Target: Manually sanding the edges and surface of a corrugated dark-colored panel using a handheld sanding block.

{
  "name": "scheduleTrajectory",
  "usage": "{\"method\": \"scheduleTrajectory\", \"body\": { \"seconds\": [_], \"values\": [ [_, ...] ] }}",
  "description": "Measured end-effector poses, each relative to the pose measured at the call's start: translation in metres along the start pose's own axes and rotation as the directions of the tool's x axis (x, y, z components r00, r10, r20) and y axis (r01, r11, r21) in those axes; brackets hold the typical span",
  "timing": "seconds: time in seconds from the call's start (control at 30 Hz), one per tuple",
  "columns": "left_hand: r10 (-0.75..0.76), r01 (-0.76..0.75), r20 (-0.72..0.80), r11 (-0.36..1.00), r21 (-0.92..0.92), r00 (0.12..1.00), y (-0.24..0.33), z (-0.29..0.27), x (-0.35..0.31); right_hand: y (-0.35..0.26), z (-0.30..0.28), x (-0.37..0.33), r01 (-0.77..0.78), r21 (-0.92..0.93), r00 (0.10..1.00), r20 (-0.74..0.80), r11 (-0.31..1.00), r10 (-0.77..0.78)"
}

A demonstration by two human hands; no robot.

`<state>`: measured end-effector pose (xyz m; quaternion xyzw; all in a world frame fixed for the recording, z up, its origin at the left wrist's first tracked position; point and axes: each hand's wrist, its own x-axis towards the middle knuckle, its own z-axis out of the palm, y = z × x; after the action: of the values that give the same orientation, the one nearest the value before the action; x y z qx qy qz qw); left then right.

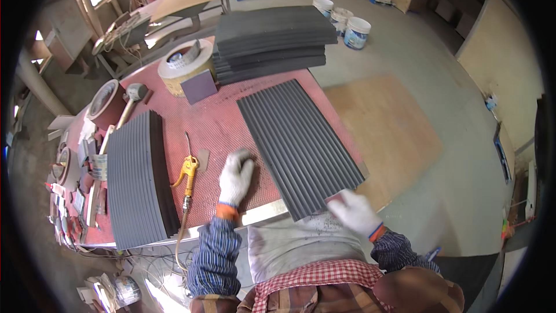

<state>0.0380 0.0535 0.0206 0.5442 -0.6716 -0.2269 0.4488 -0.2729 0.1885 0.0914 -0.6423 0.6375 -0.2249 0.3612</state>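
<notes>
A dark grey ribbed panel (301,145) lies slantwise on the red mesh-covered table (202,122), its near corner at the front edge. My right hand (354,213), in a white glove, is at the panel's near end. It pinches a small reddish-brown piece of sandpaper (334,197) against that edge; the fingers are partly blurred. Left of the panel, my gloved left hand (236,178) rests on the table with its fingers curled in, and nothing shows in it. A yellow air blow gun (188,171) with a hose lies to its left.
Stacked ribbed panels (139,179) stand at the left, and a taller dark stack (272,37) at the back. Nearby are a tape roll (185,64), a purplish-brown block (199,86) and a hammer (134,94). White buckets (357,33) and a brown board (388,133) are on the floor.
</notes>
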Motion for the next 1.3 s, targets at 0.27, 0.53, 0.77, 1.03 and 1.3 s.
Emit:
{"method": "scheduleTrajectory", "body": {
  "seconds": [0.27,0.53,0.77,1.03,1.3],
  "values": [
    [0.125,-0.199,0.326,0.958,0.205,0.937,0.060,-0.008,-0.106,0.088,-0.042,0.042,-0.004,0.468,0.862,-0.447,0.884,0.240],
    [0.103,-0.202,0.292,0.922,0.331,0.951,0.068,0.001,-0.128,0.078,-0.018,0.049,-0.005,0.308,0.888,-0.437,0.951,0.146],
    [0.068,-0.166,0.234,0.886,0.432,0.970,0.052,-0.035,-0.123,0.033,-0.007,0.039,-0.066,0.360,0.947,-0.270,0.931,0.172],
    [-0.112,0.097,0.081,0.981,0.169,0.990,0.107,-0.039,-0.093,-0.031,0.009,0.055,0.036,0.599,0.999,-0.055,0.800,-0.004],
    [-0.452,0.537,0.304,0.593,-0.600,0.838,0.119,-0.018,-0.054,-0.101,0.045,0.086,-0.012,0.685,0.985,0.132,0.728,-0.107]
  ]
}}
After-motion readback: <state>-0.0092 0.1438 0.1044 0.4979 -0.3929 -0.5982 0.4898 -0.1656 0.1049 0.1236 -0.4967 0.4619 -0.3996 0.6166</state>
